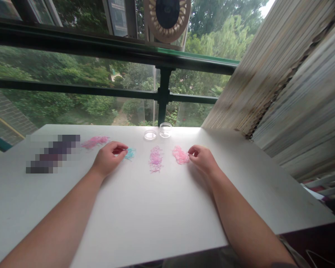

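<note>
On the white table (156, 208) lie small heaps of thin strands. My left hand (110, 156) is closed in a pinch at the left side of a blue-green heap (130, 153); what its fingertips hold is too small to tell. My right hand (202, 158) is pinched at the right edge of a pink heap (180, 155), and anything between its fingers is too small to make out. A purple-pink heap (156, 159) lies between the two hands. Another pink heap (95, 141) is beyond my left hand, to its left.
A clear round container (165, 130) and a shallow clear round dish (150, 135) stand at the table's far edge. A blurred-out dark object (54, 154) lies at the left. Behind are a window railing (163, 89), a fan (167, 15) and a curtain (240, 74) at the right.
</note>
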`<state>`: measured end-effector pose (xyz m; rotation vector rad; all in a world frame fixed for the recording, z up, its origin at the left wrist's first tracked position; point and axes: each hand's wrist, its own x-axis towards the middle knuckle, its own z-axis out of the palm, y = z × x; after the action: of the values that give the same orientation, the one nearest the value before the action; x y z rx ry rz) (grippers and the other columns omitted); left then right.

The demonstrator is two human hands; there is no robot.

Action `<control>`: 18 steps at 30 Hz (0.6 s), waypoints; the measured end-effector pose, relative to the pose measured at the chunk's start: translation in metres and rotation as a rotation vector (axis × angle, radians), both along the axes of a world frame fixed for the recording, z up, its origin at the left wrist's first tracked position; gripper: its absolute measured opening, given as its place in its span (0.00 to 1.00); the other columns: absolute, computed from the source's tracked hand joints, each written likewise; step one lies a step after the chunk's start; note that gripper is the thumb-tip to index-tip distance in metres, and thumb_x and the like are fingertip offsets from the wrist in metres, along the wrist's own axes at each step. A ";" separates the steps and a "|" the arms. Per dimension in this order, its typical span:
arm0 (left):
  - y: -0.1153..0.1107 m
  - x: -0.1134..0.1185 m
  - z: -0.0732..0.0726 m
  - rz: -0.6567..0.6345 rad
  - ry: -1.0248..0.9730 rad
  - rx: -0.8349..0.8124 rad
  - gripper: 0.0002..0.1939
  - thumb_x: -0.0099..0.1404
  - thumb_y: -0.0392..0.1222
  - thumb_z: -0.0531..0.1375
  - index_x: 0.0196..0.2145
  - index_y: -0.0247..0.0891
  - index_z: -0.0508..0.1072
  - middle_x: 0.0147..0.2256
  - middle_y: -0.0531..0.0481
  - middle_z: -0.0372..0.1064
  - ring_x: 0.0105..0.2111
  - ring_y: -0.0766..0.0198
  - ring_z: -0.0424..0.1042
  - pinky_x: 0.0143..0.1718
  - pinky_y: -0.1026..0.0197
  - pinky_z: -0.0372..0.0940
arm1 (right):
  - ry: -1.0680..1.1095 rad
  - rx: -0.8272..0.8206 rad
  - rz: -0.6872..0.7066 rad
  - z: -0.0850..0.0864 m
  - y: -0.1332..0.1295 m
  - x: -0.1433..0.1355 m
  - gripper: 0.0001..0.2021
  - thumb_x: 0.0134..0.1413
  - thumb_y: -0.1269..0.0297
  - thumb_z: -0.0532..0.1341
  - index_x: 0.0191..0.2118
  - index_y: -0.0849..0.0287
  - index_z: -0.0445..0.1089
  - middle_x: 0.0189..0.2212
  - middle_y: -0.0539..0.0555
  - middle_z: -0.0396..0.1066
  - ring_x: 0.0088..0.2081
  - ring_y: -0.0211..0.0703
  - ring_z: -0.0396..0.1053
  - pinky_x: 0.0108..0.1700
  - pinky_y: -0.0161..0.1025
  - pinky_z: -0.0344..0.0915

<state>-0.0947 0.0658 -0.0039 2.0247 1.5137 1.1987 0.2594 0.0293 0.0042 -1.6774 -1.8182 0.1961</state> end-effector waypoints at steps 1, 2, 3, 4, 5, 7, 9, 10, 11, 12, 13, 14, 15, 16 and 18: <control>0.000 0.000 0.000 -0.001 0.000 0.000 0.13 0.54 0.47 0.60 0.34 0.36 0.73 0.33 0.48 0.73 0.32 0.60 0.73 0.39 0.59 0.70 | -0.003 -0.004 -0.001 0.001 0.000 0.001 0.05 0.41 0.71 0.58 0.25 0.58 0.71 0.22 0.49 0.71 0.24 0.36 0.65 0.28 0.32 0.58; 0.000 0.000 0.000 -0.003 0.000 0.000 0.13 0.54 0.47 0.60 0.34 0.36 0.73 0.33 0.48 0.73 0.32 0.60 0.73 0.39 0.59 0.70 | -0.008 -0.005 -0.004 0.001 0.000 0.001 0.05 0.41 0.70 0.58 0.25 0.58 0.72 0.23 0.50 0.72 0.24 0.37 0.65 0.28 0.32 0.59; 0.000 0.000 0.000 -0.004 0.001 -0.001 0.13 0.54 0.47 0.60 0.34 0.36 0.73 0.33 0.48 0.73 0.32 0.60 0.73 0.39 0.58 0.70 | -0.015 -0.004 -0.010 0.000 0.000 0.002 0.05 0.41 0.70 0.58 0.26 0.58 0.72 0.23 0.50 0.73 0.25 0.37 0.66 0.29 0.32 0.59; -0.001 0.001 0.001 -0.004 0.001 -0.002 0.13 0.54 0.47 0.60 0.34 0.36 0.73 0.33 0.48 0.73 0.32 0.60 0.73 0.39 0.58 0.70 | -0.024 -0.001 -0.020 0.000 0.001 0.002 0.06 0.42 0.70 0.59 0.26 0.58 0.73 0.24 0.50 0.73 0.25 0.38 0.67 0.29 0.33 0.60; -0.001 0.001 0.001 -0.004 0.002 -0.003 0.13 0.54 0.47 0.60 0.34 0.36 0.73 0.33 0.48 0.73 0.32 0.60 0.73 0.39 0.58 0.70 | -0.034 0.003 -0.032 -0.002 0.002 0.003 0.06 0.42 0.69 0.59 0.27 0.58 0.74 0.24 0.50 0.74 0.26 0.38 0.67 0.30 0.33 0.60; -0.001 0.001 0.001 -0.002 0.001 -0.005 0.13 0.54 0.47 0.60 0.34 0.36 0.73 0.33 0.48 0.73 0.32 0.60 0.73 0.39 0.58 0.70 | -0.054 0.015 -0.058 -0.005 0.005 0.004 0.07 0.43 0.69 0.59 0.28 0.57 0.75 0.25 0.50 0.74 0.27 0.39 0.69 0.32 0.34 0.61; -0.001 0.001 0.001 -0.003 -0.002 -0.008 0.13 0.54 0.47 0.60 0.34 0.36 0.73 0.33 0.48 0.73 0.32 0.60 0.73 0.39 0.58 0.70 | -0.073 0.025 -0.076 -0.008 0.008 0.004 0.07 0.44 0.68 0.59 0.29 0.57 0.75 0.26 0.50 0.75 0.28 0.40 0.70 0.34 0.35 0.62; -0.001 0.001 0.001 -0.004 -0.003 -0.009 0.13 0.54 0.47 0.60 0.34 0.36 0.73 0.33 0.48 0.73 0.32 0.60 0.73 0.39 0.58 0.70 | -0.084 0.028 -0.084 -0.009 0.009 0.003 0.08 0.45 0.69 0.59 0.30 0.56 0.76 0.27 0.50 0.76 0.29 0.40 0.70 0.35 0.35 0.63; -0.001 0.001 0.001 -0.004 -0.004 -0.010 0.13 0.54 0.47 0.60 0.34 0.36 0.73 0.33 0.48 0.73 0.32 0.60 0.73 0.38 0.58 0.70 | -0.098 0.027 -0.096 -0.010 0.011 0.003 0.08 0.45 0.69 0.59 0.30 0.56 0.76 0.27 0.50 0.76 0.30 0.40 0.71 0.35 0.35 0.63; -0.001 0.001 0.001 -0.004 -0.005 -0.011 0.13 0.54 0.47 0.60 0.34 0.36 0.73 0.33 0.48 0.73 0.32 0.61 0.73 0.38 0.58 0.70 | -0.116 0.025 -0.111 -0.011 0.013 0.002 0.09 0.45 0.69 0.58 0.31 0.56 0.76 0.28 0.50 0.76 0.31 0.41 0.71 0.36 0.35 0.63; -0.001 0.001 0.001 -0.003 -0.006 -0.011 0.13 0.53 0.47 0.60 0.33 0.36 0.73 0.33 0.48 0.73 0.32 0.61 0.73 0.38 0.59 0.70 | -0.135 0.021 -0.130 -0.011 0.014 0.001 0.09 0.46 0.68 0.58 0.31 0.56 0.76 0.28 0.50 0.76 0.31 0.41 0.71 0.36 0.35 0.64; -0.001 0.001 0.001 -0.002 -0.007 -0.012 0.13 0.53 0.47 0.60 0.33 0.36 0.73 0.33 0.48 0.73 0.32 0.61 0.73 0.39 0.59 0.70 | -0.153 0.019 -0.149 -0.011 0.016 0.000 0.09 0.46 0.68 0.58 0.32 0.55 0.76 0.29 0.50 0.76 0.31 0.41 0.71 0.36 0.35 0.64; -0.001 0.001 0.001 -0.002 -0.007 -0.013 0.13 0.53 0.47 0.60 0.33 0.36 0.73 0.33 0.48 0.73 0.32 0.61 0.73 0.39 0.59 0.70 | -0.170 0.017 -0.167 -0.011 0.017 -0.001 0.09 0.46 0.68 0.58 0.32 0.55 0.76 0.29 0.50 0.76 0.32 0.42 0.71 0.36 0.35 0.64; -0.001 0.001 0.001 -0.001 -0.006 -0.014 0.13 0.53 0.47 0.60 0.33 0.36 0.73 0.33 0.48 0.73 0.32 0.61 0.73 0.39 0.59 0.69 | -0.183 0.017 -0.181 -0.011 0.018 -0.003 0.10 0.46 0.68 0.58 0.32 0.55 0.76 0.29 0.51 0.76 0.32 0.42 0.71 0.36 0.36 0.64; -0.001 0.001 0.001 -0.001 -0.005 -0.019 0.13 0.53 0.47 0.60 0.33 0.37 0.73 0.33 0.48 0.73 0.32 0.60 0.73 0.39 0.59 0.69 | -0.202 0.018 -0.195 -0.011 0.019 -0.005 0.10 0.46 0.68 0.58 0.32 0.55 0.77 0.30 0.52 0.76 0.33 0.44 0.71 0.37 0.37 0.63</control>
<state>-0.0937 0.0653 -0.0032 2.0094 1.5153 1.1837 0.2541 0.0487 -0.0070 -1.9064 -1.7765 -0.0756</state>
